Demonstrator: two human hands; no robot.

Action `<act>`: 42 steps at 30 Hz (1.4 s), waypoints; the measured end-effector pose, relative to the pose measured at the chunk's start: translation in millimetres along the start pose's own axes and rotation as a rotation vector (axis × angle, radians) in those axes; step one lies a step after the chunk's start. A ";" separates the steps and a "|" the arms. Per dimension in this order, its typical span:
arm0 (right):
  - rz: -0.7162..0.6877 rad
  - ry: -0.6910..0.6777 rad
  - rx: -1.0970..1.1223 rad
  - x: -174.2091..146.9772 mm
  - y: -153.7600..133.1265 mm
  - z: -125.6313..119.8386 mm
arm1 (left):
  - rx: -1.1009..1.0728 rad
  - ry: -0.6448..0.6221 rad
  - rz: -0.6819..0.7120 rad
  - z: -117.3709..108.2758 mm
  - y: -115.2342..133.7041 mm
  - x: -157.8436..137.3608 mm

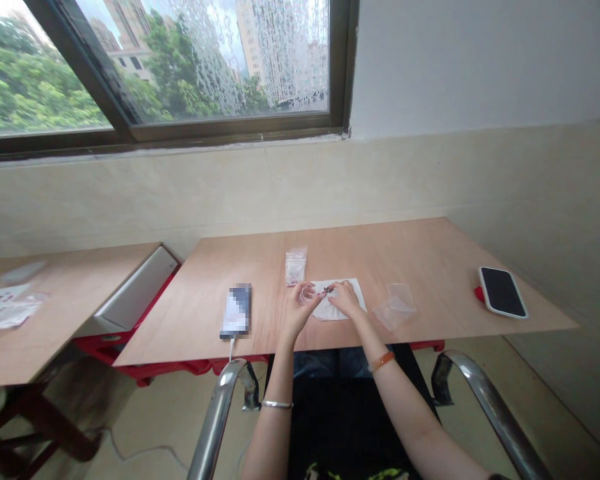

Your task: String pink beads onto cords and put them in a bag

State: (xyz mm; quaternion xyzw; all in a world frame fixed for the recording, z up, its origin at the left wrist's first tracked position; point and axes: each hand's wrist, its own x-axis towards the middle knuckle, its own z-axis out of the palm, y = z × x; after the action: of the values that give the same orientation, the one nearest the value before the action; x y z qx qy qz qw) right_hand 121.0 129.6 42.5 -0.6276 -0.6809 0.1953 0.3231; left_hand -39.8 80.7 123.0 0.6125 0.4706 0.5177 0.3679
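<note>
My left hand (297,311) and my right hand (345,299) meet over a white sheet of paper (356,297) near the front edge of a wooden table (430,267). Between the fingertips of both hands is a tiny dark object (327,289), too small to identify. My left fingers also seem to pinch a small clear loop or bag edge. A small clear bag with reddish contents (296,265) lies just behind the hands. An empty-looking clear plastic bag (395,307) lies to the right of my right hand.
A phone with a charging cable (236,311) lies left of the hands. Another phone in a white case (502,292) lies at the table's right end, beside something red. A second table (65,300) at left holds plastic bags. Chrome chair arms (220,413) flank my forearms.
</note>
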 end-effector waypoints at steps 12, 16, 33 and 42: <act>0.073 0.070 0.040 -4.3 11.7 1.3 | -0.008 0.010 -0.020 1.7 -0.2 -0.2; 0.104 0.129 0.026 -8.2 11.4 1.5 | -0.006 -0.011 -0.003 2.2 0.5 0.4; 0.140 0.317 0.079 -23.6 11.8 7.0 | -0.024 -0.022 -0.037 1.0 1.1 0.8; 0.117 0.372 0.657 -22.5 -40.7 -47.5 | -0.020 -0.034 0.008 10.2 1.3 -1.4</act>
State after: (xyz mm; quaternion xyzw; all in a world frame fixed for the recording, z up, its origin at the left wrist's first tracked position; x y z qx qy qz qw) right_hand 124.0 95.3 99.4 -0.5530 -0.4748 0.3042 0.6134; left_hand -29.6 79.4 121.9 0.6194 0.4568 0.5133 0.3798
